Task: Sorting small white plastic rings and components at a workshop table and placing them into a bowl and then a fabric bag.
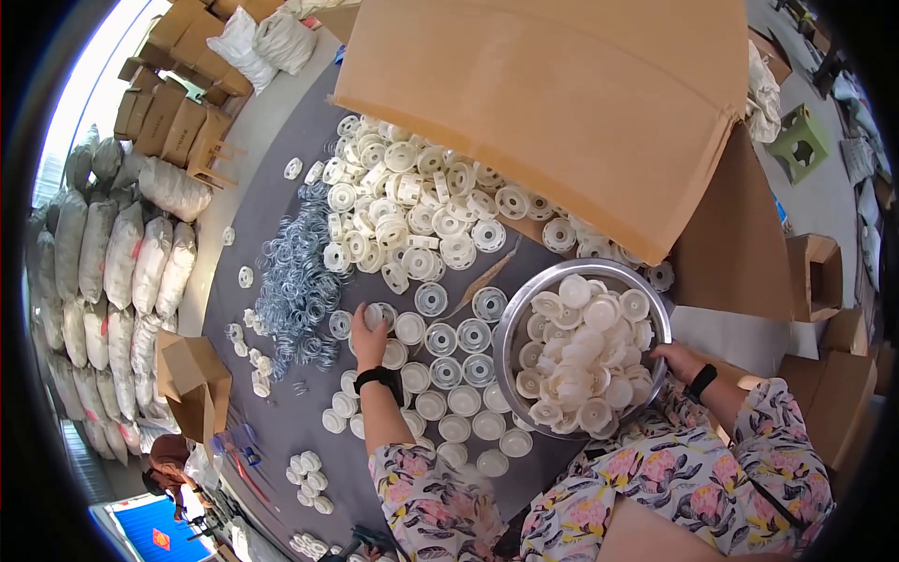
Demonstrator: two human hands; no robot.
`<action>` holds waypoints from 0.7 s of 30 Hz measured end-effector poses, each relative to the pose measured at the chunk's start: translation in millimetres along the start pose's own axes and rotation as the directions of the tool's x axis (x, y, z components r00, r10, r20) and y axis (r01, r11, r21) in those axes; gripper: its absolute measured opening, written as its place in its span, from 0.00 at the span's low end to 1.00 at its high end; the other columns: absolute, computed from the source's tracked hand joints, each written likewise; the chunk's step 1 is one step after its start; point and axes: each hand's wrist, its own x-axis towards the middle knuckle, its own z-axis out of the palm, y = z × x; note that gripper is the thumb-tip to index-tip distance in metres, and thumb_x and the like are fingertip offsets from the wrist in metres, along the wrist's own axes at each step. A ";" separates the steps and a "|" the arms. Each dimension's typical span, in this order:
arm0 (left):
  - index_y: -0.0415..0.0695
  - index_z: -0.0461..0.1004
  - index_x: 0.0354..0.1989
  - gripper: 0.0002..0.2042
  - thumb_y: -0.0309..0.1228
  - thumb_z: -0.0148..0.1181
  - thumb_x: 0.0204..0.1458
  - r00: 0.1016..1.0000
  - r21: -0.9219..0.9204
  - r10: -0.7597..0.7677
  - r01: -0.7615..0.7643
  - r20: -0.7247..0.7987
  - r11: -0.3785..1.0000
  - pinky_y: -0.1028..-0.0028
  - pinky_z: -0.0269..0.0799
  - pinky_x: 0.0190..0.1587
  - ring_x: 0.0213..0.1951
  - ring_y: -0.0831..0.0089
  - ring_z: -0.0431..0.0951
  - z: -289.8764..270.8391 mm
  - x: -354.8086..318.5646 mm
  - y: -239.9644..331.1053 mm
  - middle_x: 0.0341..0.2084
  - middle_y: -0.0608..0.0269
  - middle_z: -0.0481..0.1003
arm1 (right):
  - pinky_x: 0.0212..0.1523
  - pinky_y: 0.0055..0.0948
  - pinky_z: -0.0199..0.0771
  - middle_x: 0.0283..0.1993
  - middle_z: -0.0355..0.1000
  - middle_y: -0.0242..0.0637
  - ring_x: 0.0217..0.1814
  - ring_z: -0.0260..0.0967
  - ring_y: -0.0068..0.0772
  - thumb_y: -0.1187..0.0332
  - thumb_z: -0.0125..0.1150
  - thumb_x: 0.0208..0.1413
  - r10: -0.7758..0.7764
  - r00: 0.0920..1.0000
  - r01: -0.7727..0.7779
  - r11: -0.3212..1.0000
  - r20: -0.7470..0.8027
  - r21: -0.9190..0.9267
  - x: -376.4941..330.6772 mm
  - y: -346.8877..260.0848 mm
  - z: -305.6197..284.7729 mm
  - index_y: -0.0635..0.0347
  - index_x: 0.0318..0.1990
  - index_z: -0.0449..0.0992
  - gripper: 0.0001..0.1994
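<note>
My right hand grips the right rim of a round metal bowl, fingers closed on its edge. Inside the bowl lies a heap of translucent white plastic discs. Over the grey table, my left hand has its fingers closed round a white disc at the upper left of the laid-out parts. Beside it, round white plastic housings stand in rows. Some show a ring and dark centre, while nearer ones are topped with white discs.
A pile of white housings spreads from a big tipped cardboard box. Left of it lies a heap of metal springs. Small white part clusters sit near the table's left edge. Stacked sacks stand beyond; another person is at lower left.
</note>
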 end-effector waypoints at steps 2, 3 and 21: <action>0.36 0.65 0.50 0.25 0.27 0.61 0.39 0.988 0.177 0.112 -0.092 -0.110 0.980 0.67 0.63 0.50 0.46 0.58 0.70 -6.3 -3.8 -1.1 0.44 0.50 0.70 | 0.29 0.23 0.63 0.24 0.68 0.29 0.26 0.63 0.22 0.68 0.56 0.41 0.046 0.999 -0.045 0.998 -0.010 0.037 0.2 6.1 -1.8 0.61 0.29 0.73 0.08; 0.37 0.65 0.49 0.26 0.27 0.64 0.37 0.968 0.113 0.095 -0.070 -0.231 0.991 0.68 0.64 0.50 0.46 0.59 0.70 -5.9 -5.1 -1.0 0.43 0.51 0.70 | 0.29 0.23 0.63 0.24 0.68 0.29 0.26 0.63 0.22 0.68 0.56 0.41 0.049 0.999 -0.049 0.998 -0.008 0.034 0.3 7.7 -3.8 0.61 0.29 0.73 0.08; 0.39 0.67 0.45 0.20 0.20 0.58 0.39 0.711 -0.271 0.659 -0.602 0.245 0.751 0.65 0.65 0.49 0.45 0.56 0.70 64.8 -101.6 181.9 0.43 0.52 0.70 | 0.32 0.24 0.64 0.27 0.68 0.29 0.29 0.62 0.21 0.64 0.53 0.44 0.052 0.997 -0.060 0.987 -0.053 -0.148 -5.5 -11.8 2.1 0.63 0.31 0.73 0.11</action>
